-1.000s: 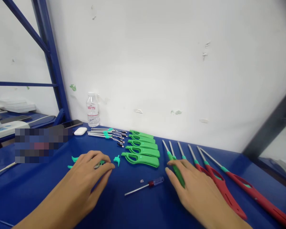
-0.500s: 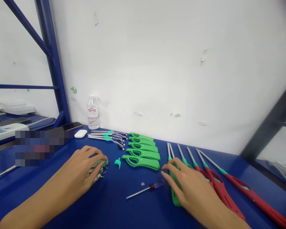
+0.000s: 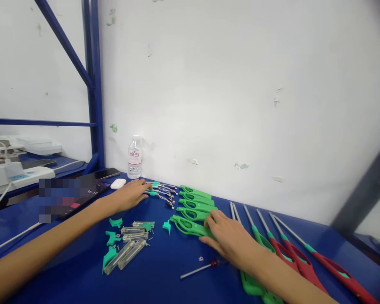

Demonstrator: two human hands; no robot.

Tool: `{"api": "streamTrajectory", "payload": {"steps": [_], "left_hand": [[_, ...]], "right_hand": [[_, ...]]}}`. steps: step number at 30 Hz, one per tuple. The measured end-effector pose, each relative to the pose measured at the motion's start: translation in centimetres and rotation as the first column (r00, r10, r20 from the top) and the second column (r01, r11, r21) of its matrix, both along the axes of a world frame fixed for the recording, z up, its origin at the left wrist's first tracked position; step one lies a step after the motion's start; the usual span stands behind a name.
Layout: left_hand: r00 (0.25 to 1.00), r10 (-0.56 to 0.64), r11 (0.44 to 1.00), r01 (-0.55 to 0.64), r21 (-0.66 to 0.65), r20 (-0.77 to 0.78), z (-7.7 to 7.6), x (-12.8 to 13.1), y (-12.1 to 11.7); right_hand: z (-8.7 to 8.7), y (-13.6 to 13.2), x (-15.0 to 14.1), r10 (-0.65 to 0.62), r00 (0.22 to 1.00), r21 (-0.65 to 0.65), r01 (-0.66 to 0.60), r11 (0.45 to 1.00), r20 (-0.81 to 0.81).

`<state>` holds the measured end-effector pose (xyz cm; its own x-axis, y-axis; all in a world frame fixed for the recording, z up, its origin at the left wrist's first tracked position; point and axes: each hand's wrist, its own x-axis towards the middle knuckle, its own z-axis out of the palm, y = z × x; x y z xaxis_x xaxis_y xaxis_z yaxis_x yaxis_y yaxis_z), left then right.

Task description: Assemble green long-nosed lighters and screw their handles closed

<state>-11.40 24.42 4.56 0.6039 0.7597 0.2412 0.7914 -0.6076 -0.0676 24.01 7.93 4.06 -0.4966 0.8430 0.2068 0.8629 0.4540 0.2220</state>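
1. Rods (image 3: 152, 193) with white wires (image 3: 168, 194) lie at the back of the desk (image 3: 158, 276), left of the shells (image 3: 198, 205).
2. The left hand (image 3: 129, 195) rests with bent fingers over the left ends of the rods; whether it grips any cannot be told.
3. The right hand (image 3: 221, 232) is well apart from it, at the right end of the nearest shell (image 3: 196, 230), fingers curled and thumb at the near side; how firmly it holds cannot be told.
4. Five green shells form a column running back toward the wall (image 3: 209, 84), loops to the left.
5. Nearer on the left, clear tubes (image 3: 133, 254) lie in a loose group, with teal triggers (image 3: 111, 238) beside them; another trigger lies just left of the nearest shell.
6. A screwdriver (image 3: 195, 271) lies below the shells, its tip to the left and its handle partly hidden by the right arm; a small clip (image 3: 201, 258) lies near its shaft.
7. On the right, green lighters (image 3: 253, 283) run partly under the right arm, with three red lighters (image 3: 307, 270) beyond.
8. At the back left stand or lie an upright bottle (image 3: 134, 158), a white case (image 3: 118, 183) and a phone (image 3: 107, 173).
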Motion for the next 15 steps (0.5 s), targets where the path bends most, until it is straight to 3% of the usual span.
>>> {"api": "streamTrajectory", "payload": {"steps": [7,15], "left_hand": [[0.998,-0.063,0.998,0.063,0.015,0.000,-1.0,0.1,1.0],[0.985,-0.101,0.979,0.073,0.190,0.140,0.9,-0.7,-1.9]], "right_hand": [[-0.4,0.1,0.8,0.056,0.993,-0.047,-0.061,0.997,-0.104],[0.5,-0.7,0.8,-0.052,0.944,-0.117,0.014,0.993,-0.327]]}}
